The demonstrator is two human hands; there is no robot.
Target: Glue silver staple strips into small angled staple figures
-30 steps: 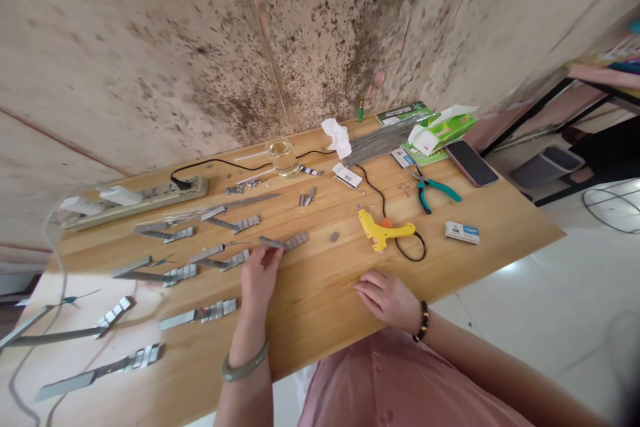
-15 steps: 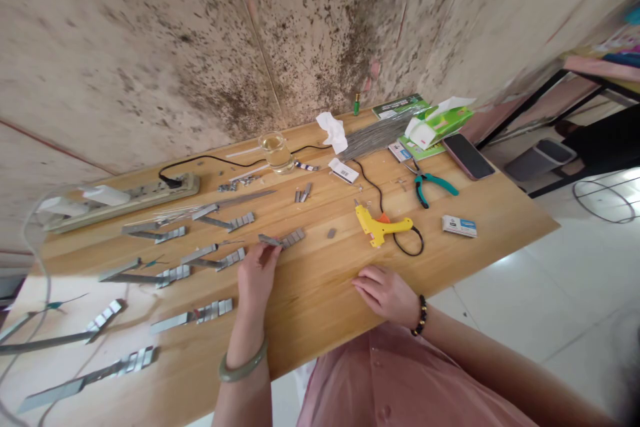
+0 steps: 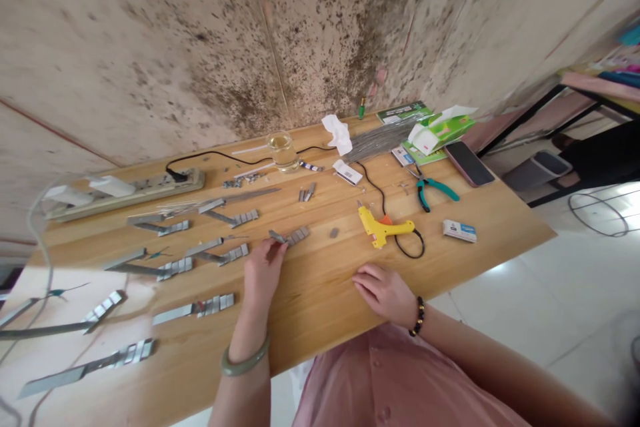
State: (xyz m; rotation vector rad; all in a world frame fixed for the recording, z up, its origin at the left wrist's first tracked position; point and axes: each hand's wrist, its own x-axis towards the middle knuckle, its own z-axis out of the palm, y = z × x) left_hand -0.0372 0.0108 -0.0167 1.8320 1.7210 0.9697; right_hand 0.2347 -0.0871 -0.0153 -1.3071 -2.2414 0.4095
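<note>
My left hand (image 3: 263, 270) is closed in a pinch on a grey segmented strip (image 3: 299, 235) that lies on the wooden table. One end of this strip rises just above my fingertips, and the flat segments extend to the right. The fingers cover its middle. My right hand (image 3: 383, 292) rests palm down at the table's near edge, fingers loosely bent and holding nothing. Beyond it lies a yellow hot glue gun (image 3: 383, 227). A small grey piece (image 3: 334, 233) sits between the strip and the glue gun. Several similar grey strip assemblies (image 3: 217, 307) lie to the left.
A power strip (image 3: 135, 197) with plugs stands at the back left. Further back are a glass of liquid (image 3: 283, 152), crumpled tissue (image 3: 337, 135) and thin wires (image 3: 377, 138). On the right are pliers (image 3: 436, 190), a phone (image 3: 469, 163), a small box (image 3: 459, 231) and tissue pack (image 3: 445, 130).
The camera view has shifted slightly. My left hand keeps its pinch on the grey strip, whose raised end is angled a little differently. My right hand stays at rest.
</note>
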